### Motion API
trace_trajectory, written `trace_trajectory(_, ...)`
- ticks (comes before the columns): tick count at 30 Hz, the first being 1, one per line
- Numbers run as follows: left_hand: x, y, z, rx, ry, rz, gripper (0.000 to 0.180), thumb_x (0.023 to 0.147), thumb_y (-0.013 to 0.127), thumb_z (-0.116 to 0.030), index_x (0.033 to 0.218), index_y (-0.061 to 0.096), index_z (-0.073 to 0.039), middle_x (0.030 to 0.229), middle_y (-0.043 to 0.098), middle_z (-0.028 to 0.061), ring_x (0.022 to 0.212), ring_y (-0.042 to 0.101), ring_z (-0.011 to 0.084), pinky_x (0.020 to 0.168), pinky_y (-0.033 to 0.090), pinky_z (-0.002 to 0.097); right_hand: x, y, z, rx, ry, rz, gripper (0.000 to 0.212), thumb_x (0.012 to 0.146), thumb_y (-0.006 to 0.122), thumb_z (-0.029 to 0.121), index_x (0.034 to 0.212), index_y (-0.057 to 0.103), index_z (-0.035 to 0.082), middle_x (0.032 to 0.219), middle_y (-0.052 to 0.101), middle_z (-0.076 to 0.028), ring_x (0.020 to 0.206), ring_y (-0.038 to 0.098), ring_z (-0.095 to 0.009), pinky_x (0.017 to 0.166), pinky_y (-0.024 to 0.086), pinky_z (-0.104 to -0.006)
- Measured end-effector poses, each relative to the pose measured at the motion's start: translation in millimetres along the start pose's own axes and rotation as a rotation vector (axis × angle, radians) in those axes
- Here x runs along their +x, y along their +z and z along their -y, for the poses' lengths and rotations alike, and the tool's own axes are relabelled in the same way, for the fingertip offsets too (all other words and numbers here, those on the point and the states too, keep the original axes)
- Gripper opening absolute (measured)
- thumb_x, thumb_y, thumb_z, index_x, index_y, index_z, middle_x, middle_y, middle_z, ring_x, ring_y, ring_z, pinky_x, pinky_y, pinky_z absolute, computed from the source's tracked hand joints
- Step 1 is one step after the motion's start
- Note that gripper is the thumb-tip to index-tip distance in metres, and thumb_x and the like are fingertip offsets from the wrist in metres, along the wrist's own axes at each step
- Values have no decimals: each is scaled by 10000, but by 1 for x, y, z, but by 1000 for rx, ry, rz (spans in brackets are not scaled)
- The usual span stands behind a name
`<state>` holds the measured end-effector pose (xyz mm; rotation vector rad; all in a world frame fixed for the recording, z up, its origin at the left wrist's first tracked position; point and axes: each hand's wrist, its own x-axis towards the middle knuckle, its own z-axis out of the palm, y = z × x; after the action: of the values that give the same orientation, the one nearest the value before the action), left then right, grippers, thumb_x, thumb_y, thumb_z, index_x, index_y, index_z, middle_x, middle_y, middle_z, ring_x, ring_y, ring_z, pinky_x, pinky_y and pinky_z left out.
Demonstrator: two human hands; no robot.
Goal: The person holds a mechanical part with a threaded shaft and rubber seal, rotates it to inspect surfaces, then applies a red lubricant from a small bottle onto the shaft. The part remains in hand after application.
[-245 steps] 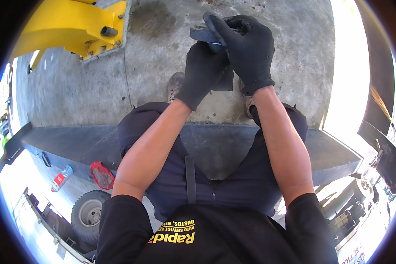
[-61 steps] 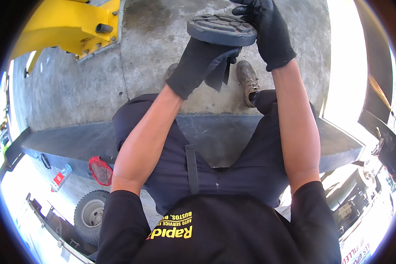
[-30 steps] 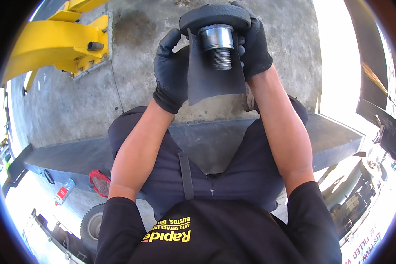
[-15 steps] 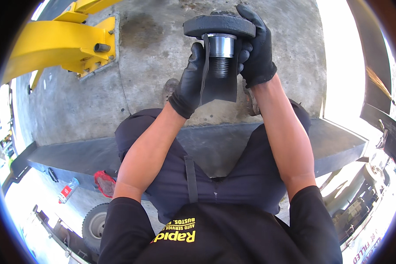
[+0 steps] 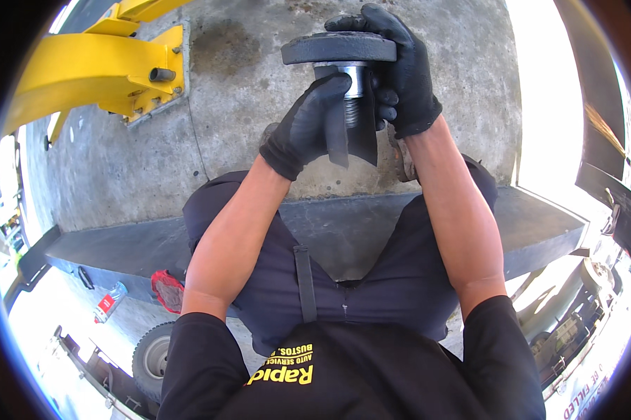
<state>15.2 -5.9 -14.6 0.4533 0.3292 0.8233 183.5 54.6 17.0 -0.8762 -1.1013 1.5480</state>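
Up in front of me is a flanged metal shaft, held with its dark, rough disc (image 5: pixel 338 50) on top. Beneath the disc come a shiny collar (image 5: pixel 356 80) and a ridged, thread-like section (image 5: pixel 352 115). A dark flexible strip (image 5: pixel 336 140) is looped around the shaft, its ends hanging below. My gloved left hand (image 5: pixel 303 120) pinches the strip against the collar with the thumb. Gripping the disc's right edge from behind and beside is my gloved right hand (image 5: pixel 408 80); some fingers curl near the collar, and their contact with the strip is partly hidden.
I sit on a low dark ledge (image 5: pixel 119 248) above a stained concrete floor (image 5: pixel 238 126). A yellow steel post base (image 5: pixel 147 73) is bolted down at the left. By the ledge are a red cloth (image 5: pixel 167 290), a plastic bottle (image 5: pixel 109 302) and a wheel (image 5: pixel 153 357).
The shaft and disc have shifted slightly left and down. My left thumb has moved up and right across the collar, and the strip's left end has swung right.
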Motion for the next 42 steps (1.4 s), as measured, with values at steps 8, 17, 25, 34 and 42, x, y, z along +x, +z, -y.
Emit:
trace_trajectory(8, -10, -25, 1, 289, 51, 24, 573, 991, 753, -321, 1458, 615, -20, 1308, 734, 210, 1192, 742, 353, 1034, 621, 493, -4, -2, -1, -239, -262, 183, 329, 1178, 515, 185, 1276, 721, -52, 1263, 776, -162, 1126, 756, -224, 1059, 586, -376)
trace_trajectory(17, -23, -9, 0, 1368, 610, 20, 483, 1048, 718, -228, 1500, 631, -80, 1435, 699, 117, 1301, 676, 242, 1081, 576, 407, -4, 12, 12, 603, 441, 393, 484, 1166, 502, 309, 1419, 660, -72, 1353, 741, -208, 1200, 729, -274, 1081, 586, -409)
trace_trajectory(25, -21, 22, 17, 1121, 473, 31, 432, 1053, 719, -237, 1442, 642, -66, 1327, 712, 110, 1232, 690, 242, 1059, 578, 406, -6, 4, -19, 347, 19, 598, 544, 1033, 743, 378, 1428, 697, 6, 1328, 760, -256, 1204, 768, -404, 1072, 619, -496)
trace_trajectory(34, -17, 25, 13, 840, 324, -147, 381, 1059, 720, -248, 1377, 654, -49, 1206, 725, 103, 1154, 706, 241, 1035, 581, 406, -10, -12, -38, 604, 177, 478, 563, 1168, 509, 360, 1474, 593, -105, 1454, 674, -258, 1250, 699, -292, 1102, 581, -408)
trace_trajectory(42, -26, 24, -2, 425, 154, -126, 343, 1064, 721, -257, 1319, 665, -35, 1098, 738, 97, 1084, 720, 240, 1014, 583, 406, 12, 4, -36, 811, 496, 307, 594, 1164, 455, 516, 1572, 570, 99, 1511, 635, -286, 1302, 683, -420, 1073, 615, -540)
